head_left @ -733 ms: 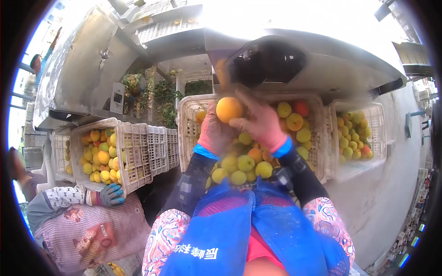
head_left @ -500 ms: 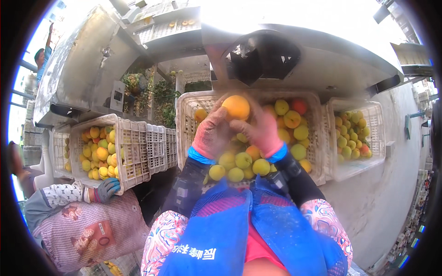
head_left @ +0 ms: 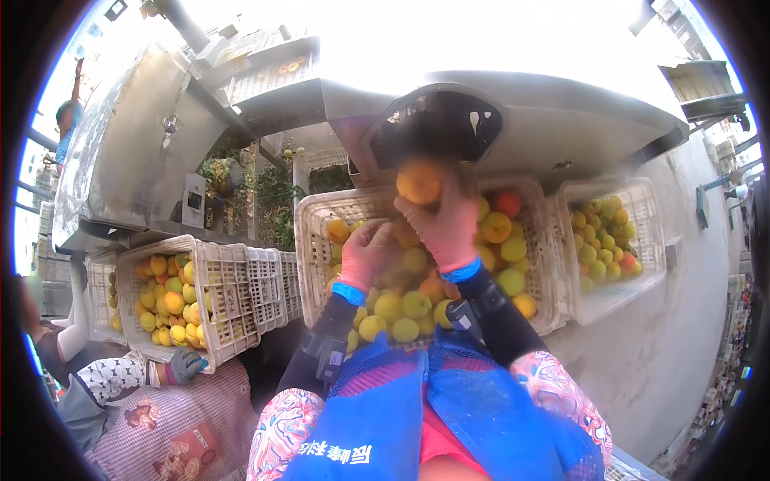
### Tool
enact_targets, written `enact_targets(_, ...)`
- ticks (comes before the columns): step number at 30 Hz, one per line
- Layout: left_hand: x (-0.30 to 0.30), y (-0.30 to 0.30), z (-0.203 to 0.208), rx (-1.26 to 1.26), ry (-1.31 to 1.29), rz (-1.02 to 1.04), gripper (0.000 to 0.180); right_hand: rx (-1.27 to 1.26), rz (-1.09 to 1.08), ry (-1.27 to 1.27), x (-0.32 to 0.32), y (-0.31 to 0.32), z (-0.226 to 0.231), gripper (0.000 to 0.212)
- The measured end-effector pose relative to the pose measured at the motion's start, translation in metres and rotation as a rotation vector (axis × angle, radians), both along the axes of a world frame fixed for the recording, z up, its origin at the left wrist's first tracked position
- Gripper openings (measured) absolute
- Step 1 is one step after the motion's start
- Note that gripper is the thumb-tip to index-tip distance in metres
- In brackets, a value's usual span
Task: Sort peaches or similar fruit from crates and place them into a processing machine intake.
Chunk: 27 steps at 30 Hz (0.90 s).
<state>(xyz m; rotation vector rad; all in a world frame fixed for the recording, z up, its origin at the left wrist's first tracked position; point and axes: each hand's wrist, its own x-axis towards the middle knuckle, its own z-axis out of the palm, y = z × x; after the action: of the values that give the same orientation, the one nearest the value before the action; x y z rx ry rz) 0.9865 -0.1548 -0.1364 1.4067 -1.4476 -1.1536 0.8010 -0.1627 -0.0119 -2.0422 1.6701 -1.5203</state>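
Note:
My right hand, in a pink glove with a blue wrist band, holds an orange-yellow peach. It is raised in front of the dark opening of a metal machine. My left hand, gloved alike, hangs lower over the left part of a white plastic crate. Its fingers are loosely bent and apart, and no fruit shows in them. Green, yellow and reddish peaches fill the crate under both hands. Some are hidden behind my hands.
On the right stands another crate of peaches. Left of me, a co-worker's gloved hand rests at a tilted crate of peaches. Metal housing spans the far side above my crate. Green plants show through a gap at the left.
My right hand has carried the peach up toward the dark opening. My left hand has come off the peach and dropped toward the crate. The view has shifted slightly.

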Motion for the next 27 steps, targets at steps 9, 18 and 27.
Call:
enact_targets(9,-0.005,-0.021,-0.099,0.333,-1.188,-0.869,0.097,-0.126,-0.012,0.267,-0.008,-0.07,-0.027,0.039)
enact_targets(18,-0.031,-0.023,-0.13,0.005,-1.185,-0.78,0.08,0.213,0.54,1.164,-0.027,0.026,-0.224,0.032)
enact_targets(27,0.042,0.014,-0.076,0.761,0.711,-0.21,0.047,0.823,0.53,0.08,-0.038,0.03,-0.123,0.078)
